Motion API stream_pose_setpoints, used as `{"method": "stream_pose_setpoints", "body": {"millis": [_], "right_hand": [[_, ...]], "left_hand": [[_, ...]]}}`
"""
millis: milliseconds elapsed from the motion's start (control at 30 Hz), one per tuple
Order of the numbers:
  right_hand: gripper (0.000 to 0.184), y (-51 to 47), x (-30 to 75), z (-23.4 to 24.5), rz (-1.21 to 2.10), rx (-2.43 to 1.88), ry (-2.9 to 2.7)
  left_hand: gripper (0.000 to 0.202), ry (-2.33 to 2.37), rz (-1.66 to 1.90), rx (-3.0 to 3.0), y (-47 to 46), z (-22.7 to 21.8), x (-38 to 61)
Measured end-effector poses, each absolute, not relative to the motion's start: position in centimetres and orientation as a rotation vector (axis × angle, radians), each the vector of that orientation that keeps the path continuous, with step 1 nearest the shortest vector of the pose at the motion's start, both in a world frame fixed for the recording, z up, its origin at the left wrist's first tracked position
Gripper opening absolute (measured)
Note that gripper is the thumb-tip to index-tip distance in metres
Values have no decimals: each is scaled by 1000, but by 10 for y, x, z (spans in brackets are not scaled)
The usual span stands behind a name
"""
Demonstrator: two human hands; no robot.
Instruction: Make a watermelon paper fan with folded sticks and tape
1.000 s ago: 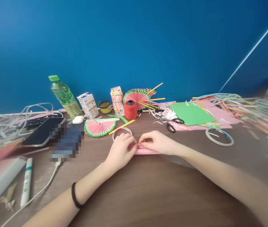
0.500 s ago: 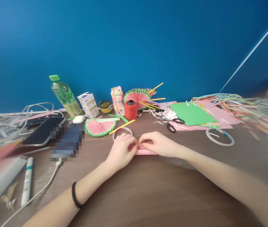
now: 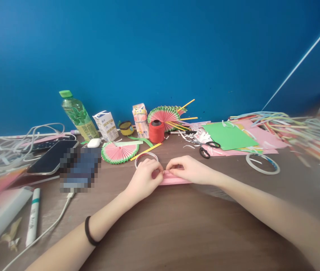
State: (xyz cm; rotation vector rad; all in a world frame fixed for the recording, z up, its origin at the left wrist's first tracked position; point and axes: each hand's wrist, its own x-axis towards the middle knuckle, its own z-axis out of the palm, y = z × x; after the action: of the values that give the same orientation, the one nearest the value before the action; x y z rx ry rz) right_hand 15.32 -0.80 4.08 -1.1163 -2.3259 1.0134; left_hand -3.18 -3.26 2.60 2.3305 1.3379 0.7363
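While our left hand [image 3: 144, 180] and right hand [image 3: 189, 170] meet fingertip to fingertip, we pinch a folded pink paper strip [image 3: 175, 181] lying under them on the table [image 3: 176, 226], a tape ring [image 3: 145, 155] just beyond our left knuckles.

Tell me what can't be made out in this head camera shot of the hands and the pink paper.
All in the head view:
1. The fold of the pink paper is covered by the left hand and right hand pinching it.
2. The pixelated patch beside the phone hides whatever lies there.
3. The paper strips at the far right are blurred near the edge.
4. The print on the marker is too small to read.
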Motion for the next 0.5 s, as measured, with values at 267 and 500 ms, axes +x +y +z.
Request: {"method": "stream_pose_setpoints", "body": {"millis": [267, 500], "right_hand": [[19, 12, 166, 29, 837, -1274, -2372], [19, 18, 172, 23, 803, -1279, -2446]], "left_hand": [[8, 1367, 1056, 2059, -25, 31, -42], [8, 1526, 1390, 1675, -16, 34, -51]]}}
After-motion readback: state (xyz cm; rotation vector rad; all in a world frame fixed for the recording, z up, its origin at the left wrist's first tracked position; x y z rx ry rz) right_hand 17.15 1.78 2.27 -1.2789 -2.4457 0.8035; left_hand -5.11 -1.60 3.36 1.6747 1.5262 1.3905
